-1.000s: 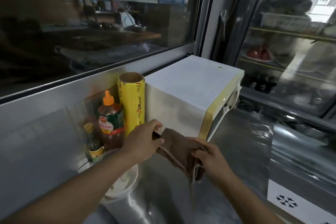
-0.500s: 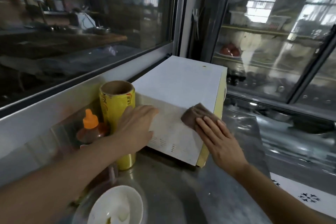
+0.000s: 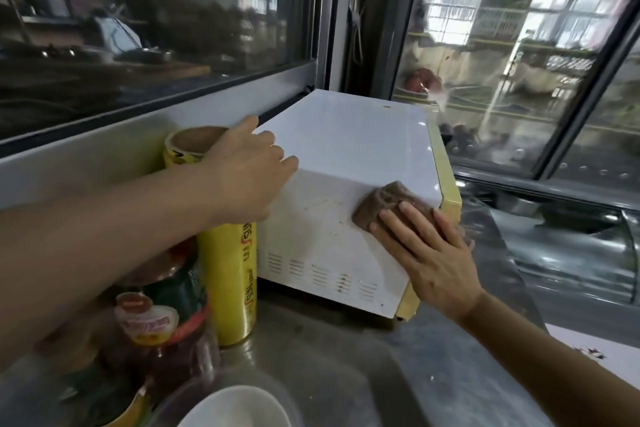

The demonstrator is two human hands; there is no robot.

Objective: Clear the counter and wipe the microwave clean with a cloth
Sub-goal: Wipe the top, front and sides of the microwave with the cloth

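Observation:
A white microwave (image 3: pixel 349 149) with a yellow front frame stands on the steel counter (image 3: pixel 329 367), its stained left side wall turned toward me. My right hand (image 3: pixel 426 253) presses a brown cloth (image 3: pixel 384 204) flat against the upper front part of that side wall with straight fingers. My left hand (image 3: pixel 249 173) rests on the microwave's top rear left corner, fingers loosely bent over the edge.
A yellow cling-film roll (image 3: pixel 228 270) stands upright right beside the microwave, with a sauce bottle (image 3: pixel 162 308) in front of it. A white bowl (image 3: pixel 235 409) sits at the near edge. A window runs behind, and a glass display fridge (image 3: pixel 519 62) stands at the right.
Both hands first held the cloth low by the microwave. The right hand then carried it up onto the side wall and now presses it higher there; the left hand moved up to the top corner.

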